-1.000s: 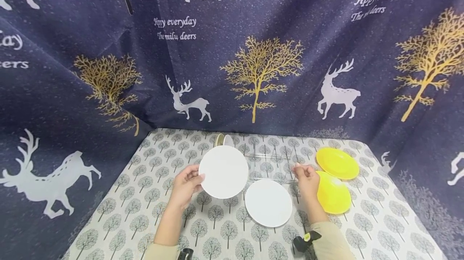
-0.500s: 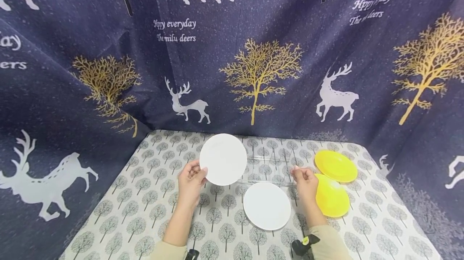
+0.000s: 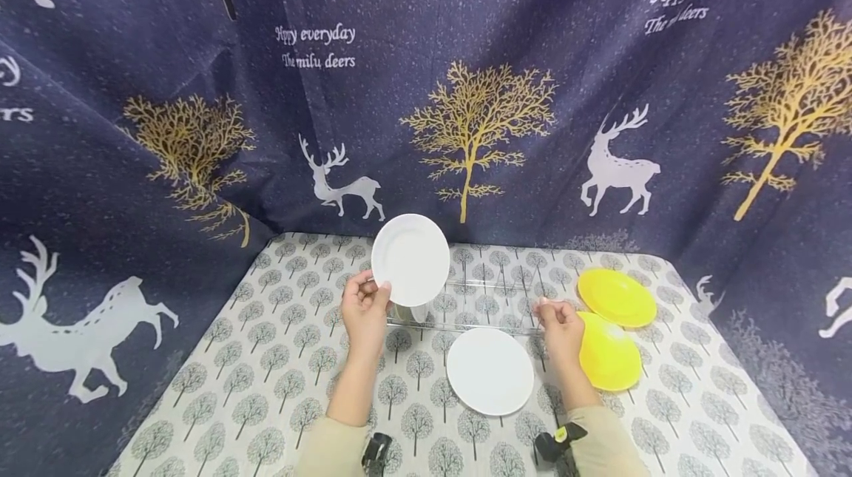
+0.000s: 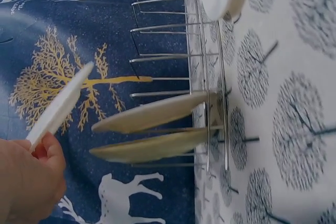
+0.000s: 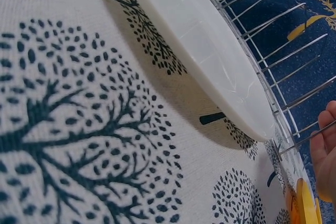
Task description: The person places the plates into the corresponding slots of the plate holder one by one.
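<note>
The white plate in your left hand (image 3: 364, 310) is the held plate (image 3: 410, 260), lifted and tilted with its face toward you. You pinch its rim at about 7 to 8 o'clock, thumb on the front and fingers behind. From the left wrist, it shows up in the air, apart from the wire rack (image 4: 202, 56).

At 6 o'clock from the held plate, two plates stand on edge side by side at the rack's left end: a whitish one (image 4: 157, 111) and a yellowish one (image 4: 152, 146), their rims between the prongs.

At about 4 o'clock from the held plate, your right hand (image 3: 562, 329) is closed narrowly at the rack's right end, fingers bent around the end wire.

At 5 o'clock from the held plate, a second white plate (image 3: 490, 372) lies flat on your near side of the rack. Beyond your right hand, a far yellow plate (image 3: 617, 298) sits at 2 o'clock and a near yellow plate (image 3: 609, 351) toward 4 o'clock, their edges meeting.

Everything sits on a tree-print cloth (image 3: 220, 407); at 12 o'clock hangs a dark blue curtain (image 3: 373, 107) with deer and golden trees.
</note>
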The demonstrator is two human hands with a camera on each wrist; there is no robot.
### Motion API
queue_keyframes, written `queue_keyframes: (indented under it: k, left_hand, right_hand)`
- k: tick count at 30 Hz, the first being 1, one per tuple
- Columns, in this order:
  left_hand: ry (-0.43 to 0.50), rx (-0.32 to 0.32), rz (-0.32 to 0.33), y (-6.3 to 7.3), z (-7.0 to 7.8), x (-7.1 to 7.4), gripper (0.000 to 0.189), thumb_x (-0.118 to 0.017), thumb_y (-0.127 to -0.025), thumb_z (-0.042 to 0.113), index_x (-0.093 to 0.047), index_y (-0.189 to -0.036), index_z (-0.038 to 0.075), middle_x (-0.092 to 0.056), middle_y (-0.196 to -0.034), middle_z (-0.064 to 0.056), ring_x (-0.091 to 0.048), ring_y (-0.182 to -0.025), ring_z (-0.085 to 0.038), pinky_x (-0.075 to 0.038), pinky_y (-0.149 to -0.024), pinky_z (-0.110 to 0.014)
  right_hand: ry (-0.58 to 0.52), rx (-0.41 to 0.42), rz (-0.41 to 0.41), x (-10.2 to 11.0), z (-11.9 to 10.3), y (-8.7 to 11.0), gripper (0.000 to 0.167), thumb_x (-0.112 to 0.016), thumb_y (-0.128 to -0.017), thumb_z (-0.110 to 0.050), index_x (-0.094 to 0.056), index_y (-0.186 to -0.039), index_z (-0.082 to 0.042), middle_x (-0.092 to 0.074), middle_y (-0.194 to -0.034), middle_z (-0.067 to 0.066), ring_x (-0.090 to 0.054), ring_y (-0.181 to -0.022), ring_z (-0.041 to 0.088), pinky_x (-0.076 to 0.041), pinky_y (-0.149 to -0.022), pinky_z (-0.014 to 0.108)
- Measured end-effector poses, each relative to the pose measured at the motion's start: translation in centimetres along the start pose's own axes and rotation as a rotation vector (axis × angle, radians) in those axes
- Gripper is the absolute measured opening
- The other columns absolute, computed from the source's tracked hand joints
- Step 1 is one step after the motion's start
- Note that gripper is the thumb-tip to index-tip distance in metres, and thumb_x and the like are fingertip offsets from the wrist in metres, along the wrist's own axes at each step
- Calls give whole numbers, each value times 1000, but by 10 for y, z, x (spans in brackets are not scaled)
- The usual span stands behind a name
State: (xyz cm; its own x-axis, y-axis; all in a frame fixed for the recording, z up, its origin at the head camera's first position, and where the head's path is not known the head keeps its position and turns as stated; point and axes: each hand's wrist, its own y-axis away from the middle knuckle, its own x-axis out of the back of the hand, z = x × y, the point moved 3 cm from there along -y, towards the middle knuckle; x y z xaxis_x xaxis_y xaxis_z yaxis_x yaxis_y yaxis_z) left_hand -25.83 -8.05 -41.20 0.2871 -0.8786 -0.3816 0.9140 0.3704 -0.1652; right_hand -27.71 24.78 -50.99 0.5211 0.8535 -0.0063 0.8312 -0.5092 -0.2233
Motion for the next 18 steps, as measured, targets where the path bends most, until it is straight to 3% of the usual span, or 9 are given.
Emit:
queue_keyframes:
  k: [6,13,18]
  left_hand:
    - [58,-38,41,-4,-6,-14,32,-55,-84,-14,-47,-113,-2,-47,-96,-12,-50,-80,-16,-52,-70,-23]
    - [-17,-93,89,4,2,-30,32,-57,-81,-16,-48,-110,-7,-50,-95,-18,-52,-84,-21,-53,-74,-24]
    - [-94,-91,108,2,-18,-32,32,-58,-81,-14,-50,-111,-6,-53,-97,-18,-52,-88,-24,-51,-79,-24]
  right_hand:
    - [19,-11,0,0,-2,0,21,-60,-92,-17,-57,-84,2,-69,-90,12,-64,-79,5,-51,-76,18]
    - [2,10,-9,-1,-1,-1,19,-59,-92,-14,-56,-83,2,-67,-93,19,-64,-79,5,-51,-76,17]
    - [0,13,-9,0,-1,0,20,-59,-92,-14,-56,-84,3,-67,-91,18,-64,-78,5,-52,-76,18]
